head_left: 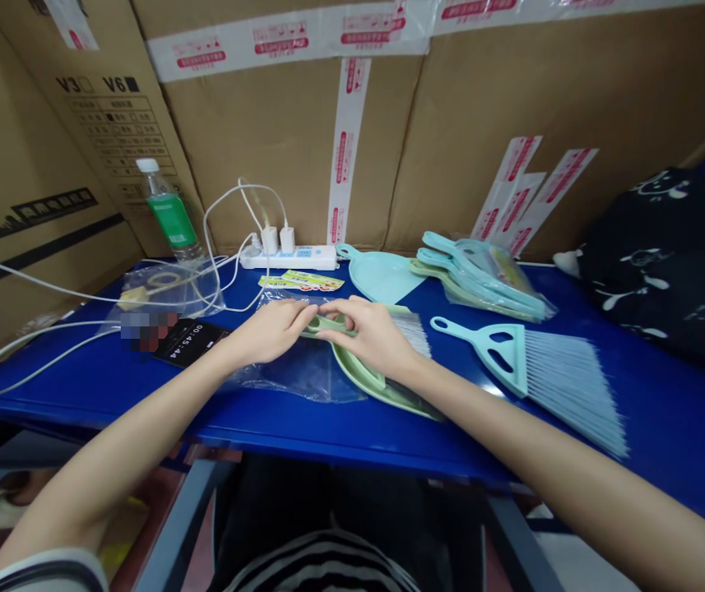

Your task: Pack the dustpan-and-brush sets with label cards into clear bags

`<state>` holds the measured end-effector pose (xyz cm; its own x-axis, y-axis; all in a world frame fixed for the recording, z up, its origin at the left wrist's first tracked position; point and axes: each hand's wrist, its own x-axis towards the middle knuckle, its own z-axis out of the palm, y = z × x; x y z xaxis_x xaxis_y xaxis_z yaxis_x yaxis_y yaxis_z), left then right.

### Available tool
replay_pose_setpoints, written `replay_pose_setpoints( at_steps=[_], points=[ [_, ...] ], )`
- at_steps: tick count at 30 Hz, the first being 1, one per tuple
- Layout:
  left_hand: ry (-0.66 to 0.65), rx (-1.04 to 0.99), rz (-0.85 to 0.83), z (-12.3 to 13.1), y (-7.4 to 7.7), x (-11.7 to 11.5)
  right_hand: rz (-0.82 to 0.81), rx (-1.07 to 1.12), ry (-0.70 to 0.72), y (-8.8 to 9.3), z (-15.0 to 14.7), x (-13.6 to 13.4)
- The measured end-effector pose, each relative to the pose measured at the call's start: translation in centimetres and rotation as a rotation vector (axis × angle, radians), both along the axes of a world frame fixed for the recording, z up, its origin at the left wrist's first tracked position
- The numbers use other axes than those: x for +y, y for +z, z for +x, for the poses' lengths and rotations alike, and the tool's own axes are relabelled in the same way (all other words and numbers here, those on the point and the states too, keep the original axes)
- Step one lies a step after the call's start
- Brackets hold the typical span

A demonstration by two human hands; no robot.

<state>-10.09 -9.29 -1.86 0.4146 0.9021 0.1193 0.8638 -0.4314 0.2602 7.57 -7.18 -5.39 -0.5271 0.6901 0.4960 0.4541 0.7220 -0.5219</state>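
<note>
Both my hands meet over a pale green hand brush (pixel 419 330) lying with a matching green dustpan (pixel 358 372). My right hand (pixel 373 333) is closed around the green handle, thumb below and fingers above. My left hand (pixel 275 330) is closed at the handle's left end; its fingertips are partly hidden. Under my hands and to their left, a clear plastic bag (pixel 308 374) is spread on the blue table. A light blue hand brush (pixel 500 353) lies to the right, its bristles pointing right. Behind my right hand is a light blue dustpan (pixel 386 278).
Bagged dustpan sets (pixel 481 275) are stacked at the back right, near a dark patterned cloth (pixel 666 255). A power strip (pixel 303 257) with white cables, printed labels (pixel 303 281), a phone (pixel 188 342) and a bottle (pixel 170 214) stand left. Cardboard (pixel 266 131) walls the back.
</note>
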Motion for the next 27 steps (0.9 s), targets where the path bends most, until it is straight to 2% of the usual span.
replay_pose_setpoints(
  at_steps=[5,10,13,17,23,27],
  points=[
    [-0.083,-0.101,-0.067,-0.7,-1.1,1.2,0.02,0.052,0.073,0.0,0.6,0.5],
    [-0.089,-0.162,-0.13,-1.1,-1.2,1.6,0.048,-0.171,0.157,1.7,3.6,1.2],
    [-0.06,-0.212,-0.172,-1.2,-1.1,1.4,-0.039,-0.356,0.18,2.0,5.0,1.6],
    [-0.018,-0.321,-0.326,-1.1,-1.3,1.5,-0.175,-0.531,0.187,1.7,5.6,1.7],
    [0.0,-0.583,-0.593,-0.3,-1.9,2.0,-0.222,-0.568,0.241,1.7,5.3,1.3],
    [-0.034,-0.717,-0.648,-0.3,-2.1,2.0,-0.259,-0.612,0.254,1.9,5.2,1.0]
  ],
)
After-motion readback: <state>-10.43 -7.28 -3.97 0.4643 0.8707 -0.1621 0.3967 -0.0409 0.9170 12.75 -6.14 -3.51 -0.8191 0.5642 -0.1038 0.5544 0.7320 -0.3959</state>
